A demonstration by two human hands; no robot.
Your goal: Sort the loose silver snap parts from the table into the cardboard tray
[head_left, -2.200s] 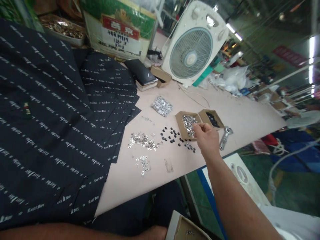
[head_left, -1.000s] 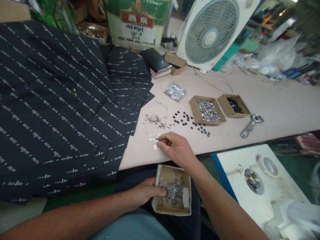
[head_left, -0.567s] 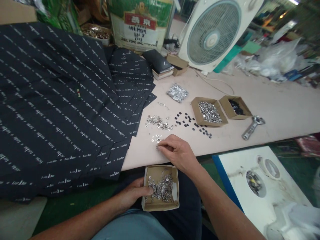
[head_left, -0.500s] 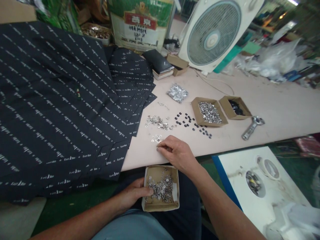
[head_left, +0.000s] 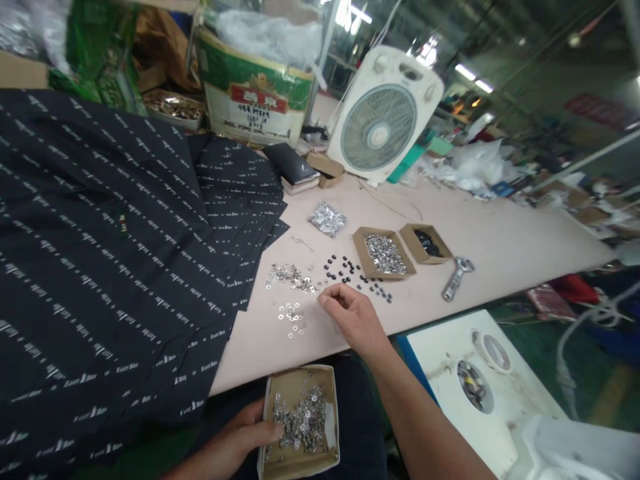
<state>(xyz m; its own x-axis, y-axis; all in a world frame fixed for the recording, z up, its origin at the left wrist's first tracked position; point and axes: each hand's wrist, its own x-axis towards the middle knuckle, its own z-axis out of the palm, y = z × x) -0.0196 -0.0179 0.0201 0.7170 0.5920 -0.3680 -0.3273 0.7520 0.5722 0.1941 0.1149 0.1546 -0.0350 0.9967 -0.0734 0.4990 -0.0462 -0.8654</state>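
Left hand grips cardboard box; right hand pinches near loose washers. Tilting risks spillage.

right hand over loose silver rings | left hand holds cardboard box

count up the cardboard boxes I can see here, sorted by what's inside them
Boxes of silver pieces: 2, one on the table, one in the left hand
Box of black pieces: 1
Box by the fan, contents hidden: 1
Total: 4
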